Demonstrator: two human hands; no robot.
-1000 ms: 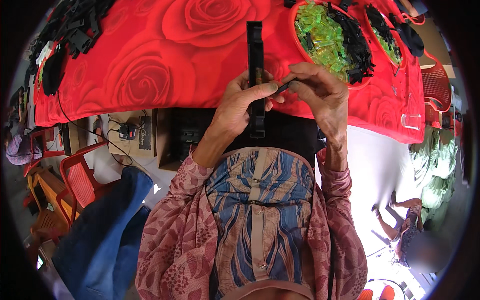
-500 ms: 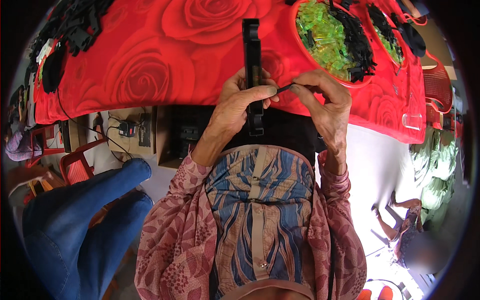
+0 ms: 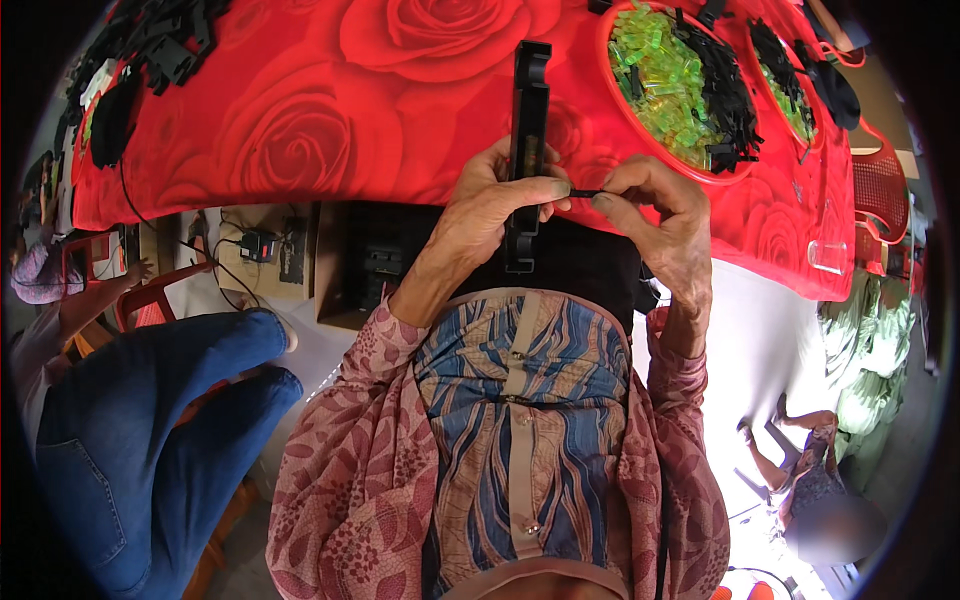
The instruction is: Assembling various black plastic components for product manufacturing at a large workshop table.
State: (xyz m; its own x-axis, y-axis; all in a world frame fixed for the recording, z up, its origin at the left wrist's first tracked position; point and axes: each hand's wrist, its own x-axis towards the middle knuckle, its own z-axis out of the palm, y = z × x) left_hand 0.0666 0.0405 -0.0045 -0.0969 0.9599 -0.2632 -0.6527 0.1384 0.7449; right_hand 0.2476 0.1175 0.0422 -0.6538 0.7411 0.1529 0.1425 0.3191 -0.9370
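My left hand [image 3: 483, 205] is closed around a long black plastic strip [image 3: 529, 110] with notched ends, held upright over the table's near edge. Its thumb lies across the strip and touches one end of a small thin black piece [image 3: 584, 194]. The other end of that piece is pinched between the thumb and forefinger of my right hand [image 3: 665, 215]. To the right of the strip stands a red-rimmed basket [image 3: 612, 85] with yellow-green clear plastic pieces [image 3: 650, 75] and small black pieces [image 3: 728, 110] in it.
A red rose-patterned cloth [image 3: 290, 140] covers the table. Black parts [image 3: 165, 45] are heaped at its far left. A second basket [image 3: 795, 90] stands farther right. A person in blue jeans [image 3: 150, 400] sits at my left; another person [image 3: 810, 460] is at the lower right.
Both hands and the black strip appear slightly farther right in the picture, as do the baskets. The small black piece now lies more level between my hands. The person in jeans has shifted.
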